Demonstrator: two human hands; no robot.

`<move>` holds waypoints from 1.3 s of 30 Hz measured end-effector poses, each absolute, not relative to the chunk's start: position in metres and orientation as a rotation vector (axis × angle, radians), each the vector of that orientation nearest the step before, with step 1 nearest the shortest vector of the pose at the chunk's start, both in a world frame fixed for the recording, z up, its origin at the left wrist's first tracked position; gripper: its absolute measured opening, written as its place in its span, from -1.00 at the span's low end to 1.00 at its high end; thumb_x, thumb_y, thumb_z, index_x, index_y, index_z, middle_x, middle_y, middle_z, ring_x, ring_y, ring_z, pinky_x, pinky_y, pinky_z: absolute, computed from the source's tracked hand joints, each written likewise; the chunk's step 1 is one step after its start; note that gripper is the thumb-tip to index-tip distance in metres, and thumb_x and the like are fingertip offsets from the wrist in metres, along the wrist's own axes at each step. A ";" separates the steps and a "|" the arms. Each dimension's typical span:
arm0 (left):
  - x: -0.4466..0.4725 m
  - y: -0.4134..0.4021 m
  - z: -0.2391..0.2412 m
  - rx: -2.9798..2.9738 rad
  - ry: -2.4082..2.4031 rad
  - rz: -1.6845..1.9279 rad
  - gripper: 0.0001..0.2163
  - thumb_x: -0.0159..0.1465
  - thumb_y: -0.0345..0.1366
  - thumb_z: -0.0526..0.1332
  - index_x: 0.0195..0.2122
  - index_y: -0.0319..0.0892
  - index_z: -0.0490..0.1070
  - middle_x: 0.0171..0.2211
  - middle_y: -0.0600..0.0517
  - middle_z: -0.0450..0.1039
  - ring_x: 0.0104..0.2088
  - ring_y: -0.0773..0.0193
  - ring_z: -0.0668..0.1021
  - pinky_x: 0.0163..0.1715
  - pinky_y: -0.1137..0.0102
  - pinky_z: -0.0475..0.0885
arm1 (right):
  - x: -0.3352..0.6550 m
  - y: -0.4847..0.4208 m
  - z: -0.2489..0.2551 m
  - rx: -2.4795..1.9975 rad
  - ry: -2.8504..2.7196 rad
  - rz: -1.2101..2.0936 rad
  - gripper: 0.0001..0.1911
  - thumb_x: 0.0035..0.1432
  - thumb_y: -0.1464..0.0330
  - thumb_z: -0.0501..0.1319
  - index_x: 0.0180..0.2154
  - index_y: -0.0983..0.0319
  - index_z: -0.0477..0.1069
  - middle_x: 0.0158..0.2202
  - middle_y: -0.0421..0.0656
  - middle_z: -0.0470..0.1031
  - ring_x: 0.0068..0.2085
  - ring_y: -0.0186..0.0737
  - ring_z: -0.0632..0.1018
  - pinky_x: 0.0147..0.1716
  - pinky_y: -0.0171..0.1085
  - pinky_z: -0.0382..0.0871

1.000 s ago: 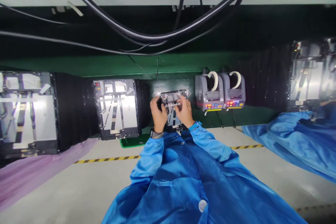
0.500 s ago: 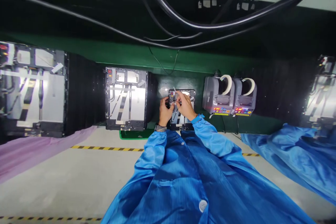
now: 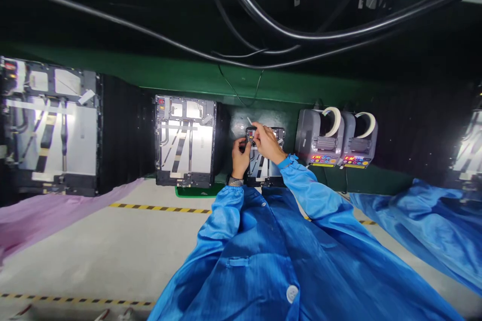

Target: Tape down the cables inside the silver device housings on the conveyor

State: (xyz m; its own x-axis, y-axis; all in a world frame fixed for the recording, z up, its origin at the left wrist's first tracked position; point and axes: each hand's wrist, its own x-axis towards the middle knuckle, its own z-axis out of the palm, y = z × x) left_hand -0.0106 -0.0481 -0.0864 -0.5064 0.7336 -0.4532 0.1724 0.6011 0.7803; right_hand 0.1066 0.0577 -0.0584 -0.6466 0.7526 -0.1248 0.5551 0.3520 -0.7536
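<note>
The right hand (image 3: 267,141) has drawn in closer to the left since a second ago, its fingertips now pinched on a thin pale strip (image 3: 249,121) that sticks up over the top-left corner of the small metal assembly (image 3: 263,164). The left hand (image 3: 240,153) stays curled round that assembly's left edge, gripping it. Just right stand two tape dispensers (image 3: 336,138); to the left lies a larger panel (image 3: 186,141).

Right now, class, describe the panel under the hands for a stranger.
Follow the green belt to two grey tape dispensers. Just left lies the small panel. Unlike the bigger silver panel beside it, the left hand and right hand cover its top.
</note>
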 end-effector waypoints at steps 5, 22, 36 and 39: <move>-0.004 -0.049 -0.086 0.748 2.043 0.906 -0.71 0.44 -0.14 0.18 0.12 -0.12 0.38 0.07 -0.11 0.53 0.05 0.17 0.57 0.03 0.29 0.47 | 0.103 0.058 -0.054 -1.161 -2.411 1.158 -0.33 0.26 0.55 0.08 0.37 0.21 0.19 -0.11 -0.02 0.50 -0.01 0.07 0.45 0.12 0.04 0.31; -0.010 -0.044 -0.099 0.596 1.963 1.063 -0.75 0.33 -0.11 0.32 -0.06 -0.10 0.42 -0.05 -0.01 0.51 -0.09 0.25 0.55 -0.03 0.34 0.45 | 0.120 0.047 -0.060 -1.200 -2.428 1.126 -0.34 0.28 0.55 0.07 0.39 0.27 0.17 -0.11 0.00 0.51 -0.02 0.05 0.41 0.08 -0.02 0.30; -0.019 -0.042 -0.106 0.655 1.959 1.093 -0.71 0.25 -0.13 0.41 -0.09 -0.11 0.46 -0.10 -0.01 0.54 -0.18 0.23 0.55 -0.13 0.32 0.45 | 0.110 -0.014 -0.041 -1.358 -0.878 1.863 -0.56 0.16 0.26 0.34 0.08 0.14 0.44 -0.38 -0.27 0.50 -0.41 -0.30 0.42 -0.38 -0.30 0.29; -0.018 -0.041 -0.102 0.706 1.948 1.146 -0.66 0.26 -0.20 0.39 0.02 -0.08 0.42 0.03 -0.04 0.50 -0.06 0.21 0.55 -0.07 0.31 0.45 | 0.106 -0.021 -0.041 -1.278 -0.504 2.056 -0.52 0.13 0.25 0.34 0.10 0.15 0.43 -0.43 -0.28 0.49 -0.49 -0.33 0.39 -0.50 -0.33 0.20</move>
